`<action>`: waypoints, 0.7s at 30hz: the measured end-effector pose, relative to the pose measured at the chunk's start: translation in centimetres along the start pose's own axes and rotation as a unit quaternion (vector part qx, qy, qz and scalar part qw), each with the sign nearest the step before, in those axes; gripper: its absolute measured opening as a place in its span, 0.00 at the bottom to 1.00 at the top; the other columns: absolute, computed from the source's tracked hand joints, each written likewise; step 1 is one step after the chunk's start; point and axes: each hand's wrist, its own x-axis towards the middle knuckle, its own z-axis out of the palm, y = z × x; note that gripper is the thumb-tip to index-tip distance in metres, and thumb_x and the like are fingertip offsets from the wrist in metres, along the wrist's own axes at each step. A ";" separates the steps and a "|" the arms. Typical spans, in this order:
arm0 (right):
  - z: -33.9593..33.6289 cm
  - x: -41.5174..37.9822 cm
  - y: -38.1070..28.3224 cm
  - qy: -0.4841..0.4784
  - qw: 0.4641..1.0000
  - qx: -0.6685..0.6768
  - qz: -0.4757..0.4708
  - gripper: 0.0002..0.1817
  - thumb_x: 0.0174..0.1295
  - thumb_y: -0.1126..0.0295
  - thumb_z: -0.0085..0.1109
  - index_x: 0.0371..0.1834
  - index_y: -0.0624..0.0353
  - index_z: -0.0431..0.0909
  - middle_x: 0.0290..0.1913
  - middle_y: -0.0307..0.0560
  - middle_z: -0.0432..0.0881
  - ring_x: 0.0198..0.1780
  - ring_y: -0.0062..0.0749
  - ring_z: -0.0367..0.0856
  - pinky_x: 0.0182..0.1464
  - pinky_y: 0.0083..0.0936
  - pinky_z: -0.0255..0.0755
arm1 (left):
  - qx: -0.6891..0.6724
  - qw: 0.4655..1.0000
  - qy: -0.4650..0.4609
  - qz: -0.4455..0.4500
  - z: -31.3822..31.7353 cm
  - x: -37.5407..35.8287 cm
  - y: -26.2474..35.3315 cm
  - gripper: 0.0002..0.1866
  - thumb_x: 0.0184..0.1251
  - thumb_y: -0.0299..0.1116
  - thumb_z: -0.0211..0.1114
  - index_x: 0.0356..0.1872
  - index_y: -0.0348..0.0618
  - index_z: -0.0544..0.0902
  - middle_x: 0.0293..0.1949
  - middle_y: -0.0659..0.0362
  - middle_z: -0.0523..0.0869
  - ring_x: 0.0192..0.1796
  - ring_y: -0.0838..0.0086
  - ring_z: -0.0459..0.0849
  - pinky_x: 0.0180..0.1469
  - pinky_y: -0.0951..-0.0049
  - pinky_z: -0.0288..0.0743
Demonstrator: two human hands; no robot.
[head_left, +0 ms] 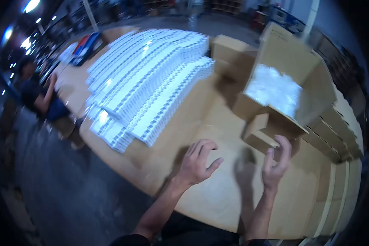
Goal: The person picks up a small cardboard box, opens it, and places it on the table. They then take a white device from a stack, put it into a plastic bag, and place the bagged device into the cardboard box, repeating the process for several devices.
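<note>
My left hand (198,162) hovers over the front of the wooden table (217,197), fingers curved and thumb apart, with nothing between them. To its upper left are long stacked rows of small white boxes (151,82). On the right, my right hand (277,164) is raised with thumb and fingers spread, holding nothing. Its fingertips overlap a small open cardboard box (258,137). Right behind that box stands a larger open carton (250,106) holding a heap of clear plastic bags (274,90).
Flattened cardboard pieces (336,135) stand stacked along the right edge. Another cardboard box (229,55) sits behind, beside the large carton. At the table's far left a person (41,94) stands near a blue and red tray (86,49).
</note>
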 end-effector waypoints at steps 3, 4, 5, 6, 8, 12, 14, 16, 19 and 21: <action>7.9 -1.8 -5.2 -0.220 0.960 0.059 -0.166 0.24 0.60 0.80 0.62 0.62 0.63 0.77 0.64 0.56 0.79 0.66 0.59 0.76 0.67 0.46 0.72 | 0.110 0.989 0.077 -0.062 -7.0 -5.0 -2.6 0.20 0.65 0.28 0.70 0.56 0.35 0.75 0.55 0.46 0.80 0.60 0.50 0.81 0.64 0.56 0.76; 10.6 -2.5 -6.6 -0.270 0.943 0.069 -0.180 0.26 0.61 0.79 0.62 0.65 0.61 0.75 0.67 0.55 0.77 0.68 0.59 0.74 0.69 0.48 0.70 | 0.145 0.980 0.104 -0.087 -8.7 -6.6 -3.7 0.20 0.65 0.25 0.68 0.57 0.35 0.75 0.56 0.45 0.80 0.62 0.49 0.80 0.66 0.55 0.75; 13.1 -3.0 -8.1 -0.316 0.925 0.076 -0.196 0.29 0.61 0.78 0.62 0.68 0.59 0.74 0.69 0.54 0.76 0.70 0.60 0.72 0.70 0.49 0.69 | 0.165 0.975 0.110 -0.098 -10.2 -7.3 -4.7 0.21 0.65 0.23 0.67 0.59 0.35 0.75 0.57 0.44 0.80 0.63 0.48 0.79 0.67 0.55 0.74; 15.3 -3.4 -9.1 -0.340 0.915 0.066 -0.209 0.30 0.61 0.77 0.62 0.70 0.57 0.72 0.71 0.52 0.74 0.72 0.59 0.70 0.71 0.50 0.67 | 0.184 0.970 0.116 -0.109 -11.5 -7.8 -5.7 0.23 0.64 0.21 0.66 0.60 0.34 0.75 0.58 0.44 0.80 0.65 0.48 0.78 0.69 0.54 0.73; 19.0 -3.7 -10.6 -0.384 0.892 0.040 -0.233 0.34 0.62 0.76 0.61 0.75 0.53 0.69 0.75 0.50 0.70 0.75 0.57 0.67 0.73 0.51 0.64 | 0.226 0.959 0.100 -0.139 -12.9 -9.0 -8.1 0.29 0.63 0.20 0.65 0.68 0.35 0.73 0.63 0.45 0.79 0.72 0.49 0.74 0.73 0.53 0.69; 23.1 -3.2 -12.5 -0.386 0.881 0.001 -0.272 0.36 0.64 0.76 0.57 0.78 0.48 0.66 0.79 0.46 0.65 0.79 0.55 0.62 0.74 0.55 0.60 | 0.275 0.949 0.050 -0.148 -13.7 -9.4 -9.2 0.31 0.64 0.23 0.66 0.70 0.37 0.73 0.66 0.52 0.80 0.73 0.55 0.74 0.74 0.56 0.68; 24.1 -3.3 -12.4 -0.387 0.880 -0.019 -0.275 0.35 0.64 0.76 0.56 0.78 0.47 0.66 0.80 0.45 0.65 0.79 0.55 0.61 0.74 0.57 0.60 | 0.281 0.947 0.057 -0.143 -13.8 -9.8 -9.5 0.30 0.65 0.23 0.66 0.70 0.38 0.74 0.66 0.53 0.80 0.73 0.56 0.73 0.72 0.57 0.69; 24.2 -3.4 -12.4 -0.393 0.877 -0.037 -0.275 0.35 0.64 0.77 0.54 0.78 0.47 0.66 0.80 0.45 0.64 0.79 0.56 0.61 0.74 0.59 0.59 | 0.294 0.944 0.085 -0.123 -13.6 -10.0 -9.8 0.26 0.64 0.22 0.69 0.65 0.41 0.80 0.60 0.56 0.82 0.69 0.60 0.77 0.68 0.58 0.72; 24.1 -3.3 -12.2 -0.406 0.873 -0.029 -0.267 0.36 0.63 0.78 0.54 0.78 0.48 0.67 0.81 0.44 0.64 0.79 0.56 0.61 0.75 0.59 0.58 | 0.322 0.936 0.088 -0.108 -13.9 -10.2 -9.9 0.21 0.61 0.23 0.72 0.58 0.43 0.86 0.53 0.58 0.82 0.61 0.62 0.80 0.64 0.58 0.73; 23.9 -3.2 -12.4 -0.407 0.871 -0.025 -0.273 0.36 0.63 0.78 0.54 0.78 0.49 0.67 0.80 0.49 0.64 0.78 0.57 0.62 0.74 0.57 0.60 | 0.341 0.930 0.091 -0.102 -14.2 -10.2 -9.7 0.20 0.54 0.24 0.75 0.51 0.47 0.90 0.47 0.59 0.81 0.55 0.63 0.80 0.60 0.58 0.74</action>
